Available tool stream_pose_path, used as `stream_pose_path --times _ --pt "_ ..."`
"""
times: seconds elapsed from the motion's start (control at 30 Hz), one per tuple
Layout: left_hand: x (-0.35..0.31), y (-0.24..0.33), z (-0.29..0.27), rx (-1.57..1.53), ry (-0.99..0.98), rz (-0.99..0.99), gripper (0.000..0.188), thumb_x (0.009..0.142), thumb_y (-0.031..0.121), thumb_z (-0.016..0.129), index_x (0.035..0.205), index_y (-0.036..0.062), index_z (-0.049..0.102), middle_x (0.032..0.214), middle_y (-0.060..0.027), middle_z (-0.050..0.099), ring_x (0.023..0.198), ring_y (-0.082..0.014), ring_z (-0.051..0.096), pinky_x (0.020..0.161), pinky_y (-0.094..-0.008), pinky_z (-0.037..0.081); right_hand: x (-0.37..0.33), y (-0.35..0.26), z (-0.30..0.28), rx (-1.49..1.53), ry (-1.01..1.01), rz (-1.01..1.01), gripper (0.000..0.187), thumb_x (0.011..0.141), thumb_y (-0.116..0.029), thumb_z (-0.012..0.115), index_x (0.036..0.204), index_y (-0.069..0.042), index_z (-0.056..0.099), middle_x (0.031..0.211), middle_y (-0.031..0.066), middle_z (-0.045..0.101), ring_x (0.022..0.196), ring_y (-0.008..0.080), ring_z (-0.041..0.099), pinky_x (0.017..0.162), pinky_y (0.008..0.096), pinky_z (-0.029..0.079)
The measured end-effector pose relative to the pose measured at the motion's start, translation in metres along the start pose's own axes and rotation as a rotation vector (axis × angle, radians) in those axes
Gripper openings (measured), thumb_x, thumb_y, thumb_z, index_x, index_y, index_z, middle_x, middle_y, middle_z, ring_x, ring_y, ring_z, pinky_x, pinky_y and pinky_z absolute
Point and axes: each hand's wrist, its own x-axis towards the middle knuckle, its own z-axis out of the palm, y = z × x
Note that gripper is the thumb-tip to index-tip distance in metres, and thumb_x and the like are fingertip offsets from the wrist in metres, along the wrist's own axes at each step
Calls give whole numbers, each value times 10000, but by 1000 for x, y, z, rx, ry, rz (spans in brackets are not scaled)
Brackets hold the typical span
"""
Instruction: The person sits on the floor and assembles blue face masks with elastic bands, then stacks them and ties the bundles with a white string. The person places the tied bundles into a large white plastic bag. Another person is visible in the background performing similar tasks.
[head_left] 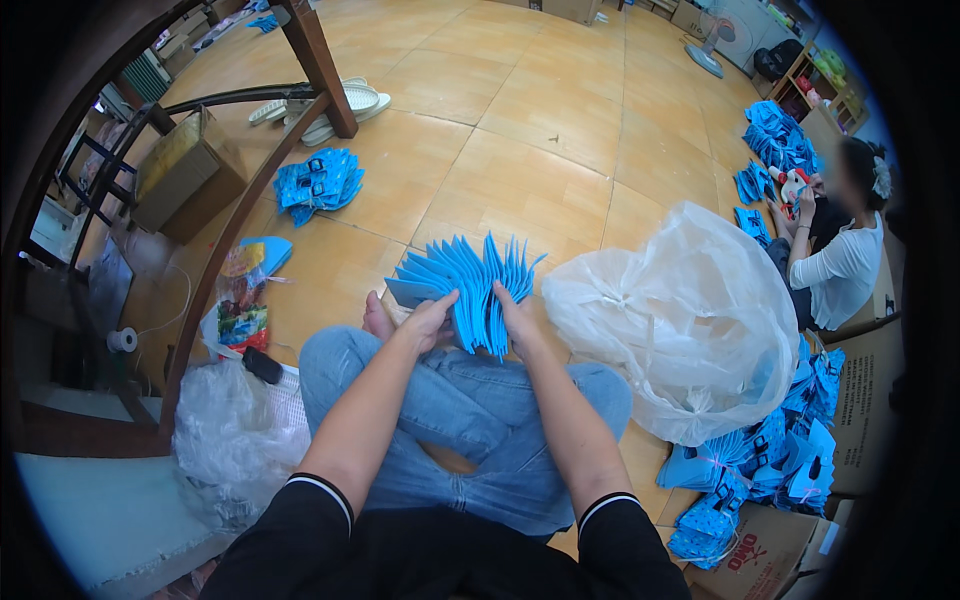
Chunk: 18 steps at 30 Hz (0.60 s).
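A thick stack of blue sheets [470, 285], fanned out along its upper edge, is held above my crossed legs. My left hand [430, 318] grips its left side, thumb on top. On its right side my right hand [515, 318] is closed round the sheets, thumb toward the middle. The fingers beneath the stack are hidden. What the sheets are, exactly, I cannot make out. Just right of my right hand lies a large, crumpled translucent plastic bag [670, 320].
Blue bundles lie at the far left [318, 185] and beside cardboard boxes [755, 550] at right. A wooden frame [240, 220], clear plastic [235, 425] and a black phone-like object [262, 366] are on my left. Another person [840, 240] sits at right, handling something red and white.
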Motion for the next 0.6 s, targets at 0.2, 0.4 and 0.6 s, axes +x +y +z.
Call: stream_pose_path --times 0.2,0.4,0.6 --pt "-8 5 8 -19 -129 -14 400 885 399 671 1137 90 634 1056 -44 684 941 -173 646 821 -324 515 15 19 -5 -294 207 44 631 984 -481 442 1338 40 468 1305 169 552 1180 240 537 986 348 410" --pt "-7 8 13 -41 -148 -3 419 849 352 721 1134 58 633 1037 -73 689 913 -199 667 796 -361 549 23 17 -17 -357 186 108 664 987 -520 390 1222 77 563 1151 199 628 1035 237 613 878 344 467" --pt "-5 8 15 -6 -111 -4 430 825 343 734 1108 33 640 1029 -92 693 905 -205 670 808 -375 545 20 17 -24 -490 221 44 595 967 -485 489 1103 82 612 878 126 679 784 217 632 699 355 493"
